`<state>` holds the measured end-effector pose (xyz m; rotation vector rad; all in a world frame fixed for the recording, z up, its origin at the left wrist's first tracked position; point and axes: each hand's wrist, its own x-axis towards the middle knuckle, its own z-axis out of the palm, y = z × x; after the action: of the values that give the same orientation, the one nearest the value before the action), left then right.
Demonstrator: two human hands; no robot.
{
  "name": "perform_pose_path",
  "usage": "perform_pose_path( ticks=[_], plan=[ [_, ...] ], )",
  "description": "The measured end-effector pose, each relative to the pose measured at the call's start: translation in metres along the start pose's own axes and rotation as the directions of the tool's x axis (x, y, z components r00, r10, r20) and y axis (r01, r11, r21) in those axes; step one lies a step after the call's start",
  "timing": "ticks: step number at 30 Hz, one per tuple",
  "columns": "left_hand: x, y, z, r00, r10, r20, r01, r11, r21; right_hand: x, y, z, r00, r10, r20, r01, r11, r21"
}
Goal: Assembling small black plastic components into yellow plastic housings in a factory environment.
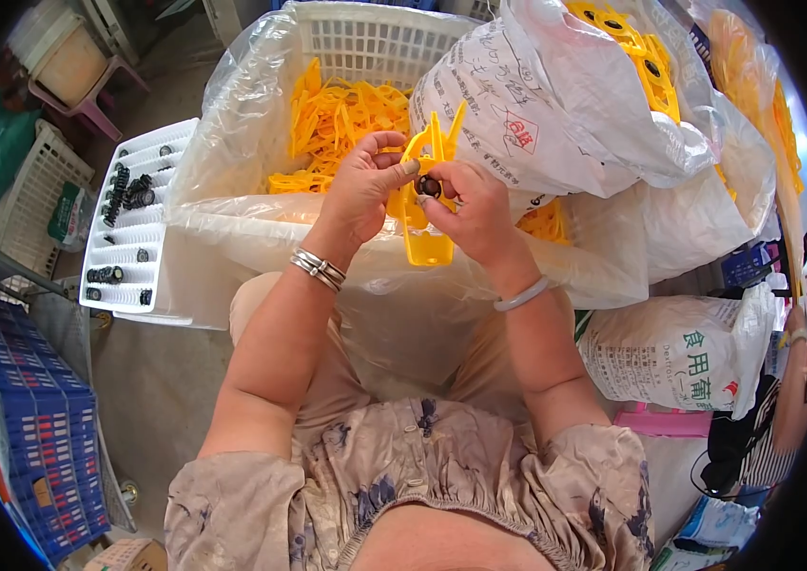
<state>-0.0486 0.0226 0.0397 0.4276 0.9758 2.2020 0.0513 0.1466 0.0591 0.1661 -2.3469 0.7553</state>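
Above the near rim of the lined crate, I hold a long yellow plastic part (430, 249) with two prongs pointing away from me. My left hand (360, 186) grips its left side, thumb on top and fingers curled. My right hand (477, 209) pinches a small dark round wheel-like piece (429, 186) against the part's middle. Whether that piece is seated in the part cannot be made out. Beyond my hands, many loose yellow parts (341, 119) fill the crate. A white ridged tray (127, 238) at left carries several small black round pieces (140, 195).
The white plastic crate (360, 46) has a clear plastic liner. A white woven sack (479, 86) leans over its right side; yellow parts with black round pieces (651, 71) lie behind. Another printed sack (674, 352) sits at right. Blue crates (42, 419) stand at lower left.
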Motion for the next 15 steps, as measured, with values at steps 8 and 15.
perform_pose_path(
  ticks=[8,15],
  plan=[
    [-0.002,0.008,-0.001,0.99,-0.137,0.033,0.138,0.99,-0.021,0.005,0.0,-0.016,0.996,0.007,0.094,-0.017,0.994,0.107],
    [-0.001,0.002,0.001,0.994,-0.106,0.036,0.108,0.993,-0.047,0.001,0.004,-0.015,0.982,0.0,0.19,-0.022,0.993,0.113]
  ],
)
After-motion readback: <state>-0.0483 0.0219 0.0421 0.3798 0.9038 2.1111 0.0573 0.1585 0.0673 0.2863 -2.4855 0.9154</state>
